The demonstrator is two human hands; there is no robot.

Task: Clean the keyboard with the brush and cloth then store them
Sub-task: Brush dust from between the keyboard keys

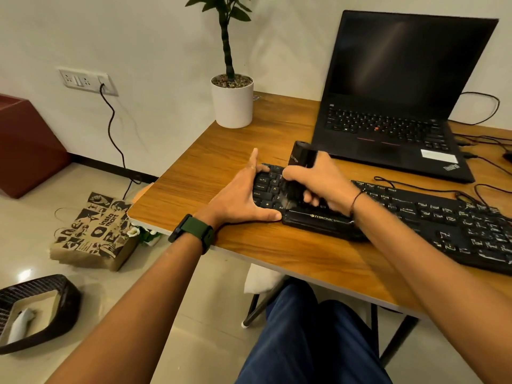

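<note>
A black Zebronics keyboard point(415, 214) lies across the wooden desk point(221, 167). My left hand point(243, 198) grips its left end, thumb along the front edge and fingers over the top-left corner. My right hand point(318, 181) is closed around a black brush point(300, 159); the handle sticks up behind my fingers and the blurred bristles rest on the left keys. A white cloth point(20, 324) lies inside a dark woven basket point(63, 297) on the floor at the lower left.
An open black laptop point(388, 128) stands behind the keyboard, with cables trailing at the right. A white potted plant point(232, 103) sits at the desk's back-left corner. A printed paper bag point(94, 234) lies on the floor beside the desk.
</note>
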